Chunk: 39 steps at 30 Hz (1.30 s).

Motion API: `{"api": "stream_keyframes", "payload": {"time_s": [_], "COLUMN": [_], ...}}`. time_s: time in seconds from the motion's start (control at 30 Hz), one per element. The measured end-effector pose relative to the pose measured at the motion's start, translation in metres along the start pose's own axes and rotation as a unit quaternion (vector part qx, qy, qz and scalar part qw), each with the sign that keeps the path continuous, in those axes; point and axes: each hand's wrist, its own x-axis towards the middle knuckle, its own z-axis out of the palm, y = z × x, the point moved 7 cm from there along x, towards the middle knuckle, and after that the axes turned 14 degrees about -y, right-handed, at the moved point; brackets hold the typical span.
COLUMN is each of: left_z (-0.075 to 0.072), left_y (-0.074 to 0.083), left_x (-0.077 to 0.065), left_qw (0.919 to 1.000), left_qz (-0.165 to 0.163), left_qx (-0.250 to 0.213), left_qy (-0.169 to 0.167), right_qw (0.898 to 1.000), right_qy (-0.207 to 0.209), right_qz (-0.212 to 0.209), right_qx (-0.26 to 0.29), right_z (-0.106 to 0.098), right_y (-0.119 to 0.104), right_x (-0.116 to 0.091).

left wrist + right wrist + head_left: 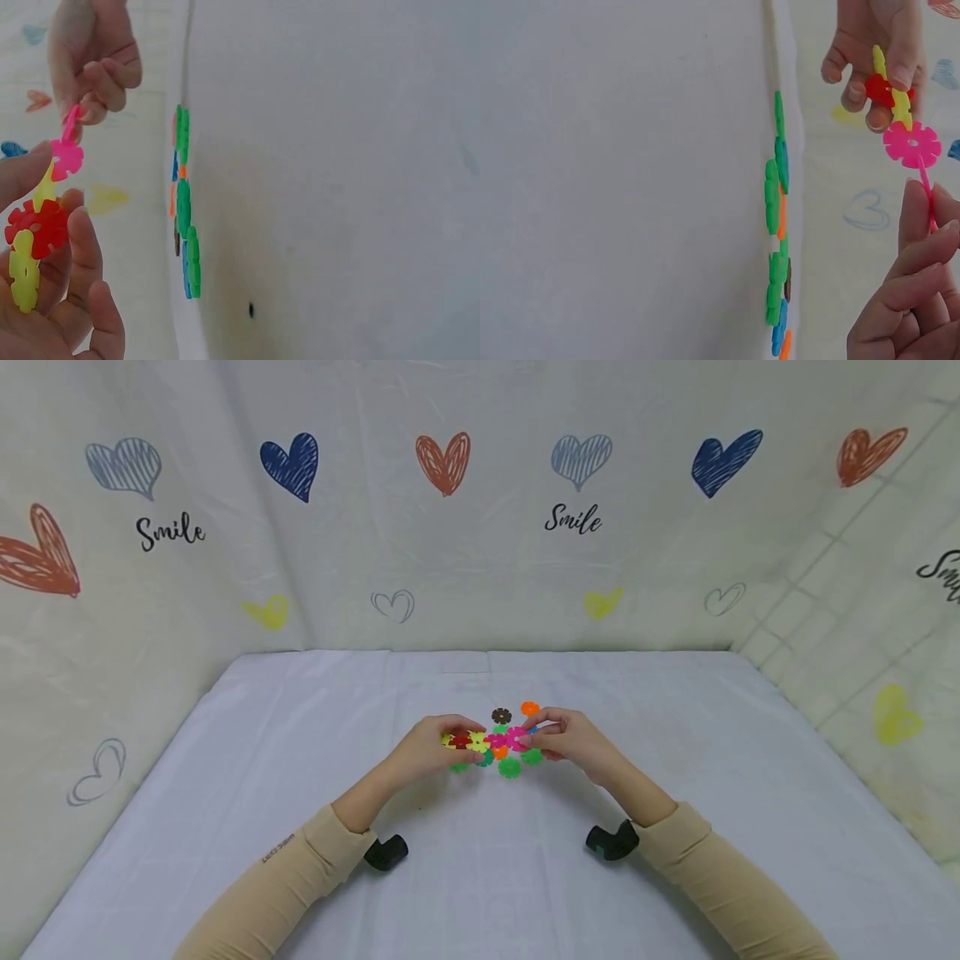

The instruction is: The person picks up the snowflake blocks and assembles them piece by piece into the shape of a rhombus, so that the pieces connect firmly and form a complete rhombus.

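Notched plastic snowflake discs are slotted together in a chain, held up between the two hands. In the left wrist view it runs from a yellow disc (24,271) through a red disc (37,229) and a second yellow one to a pink disc (69,157). My left hand (426,750) grips the yellow and red end, thumb over the second yellow disc. At the other end, my right hand (576,743) pinches another pink disc (925,184) between thumb and finger. That pink disc stands crosswise against the edge of the first pink one.
Loose discs lie on the white-covered table (480,885) beneath and behind the chain: several green ones, such as a green disc (509,767), a brown disc (501,716), an orange disc (530,708) and some blue ones. A printed cloth (495,560) hangs at the back.
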Motion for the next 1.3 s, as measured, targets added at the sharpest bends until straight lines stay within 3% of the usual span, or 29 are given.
{"api": "stream_keyframes", "payload": {"time_s": [0.43, 0.77, 1.07, 1.3], "left_z": [0.003, 0.007, 0.008, 0.007], "left_y": [0.007, 0.004, 0.006, 0.001], "left_x": [0.002, 0.004, 0.005, 0.005], "left_qw": [0.9995, 0.9965, 0.9972, 0.9953], "left_qz": [0.024, 0.026, 0.035, 0.019], "left_qx": [-0.005, -0.055, -0.039, -0.08], "left_qy": [-0.018, -0.057, -0.053, -0.052], "right_qw": [0.999, 0.999, 0.999, 0.999], "right_qy": [-0.009, -0.004, -0.005, -0.001], "right_qz": [0.002, 0.004, -0.008, -0.036], "right_qx": [0.04, 0.035, 0.035, 0.041], "right_z": [0.006, 0.005, 0.008, 0.018], "right_y": [-0.002, -0.004, -0.003, -0.008], "right_x": [-0.002, -0.004, -0.006, -0.006]}}
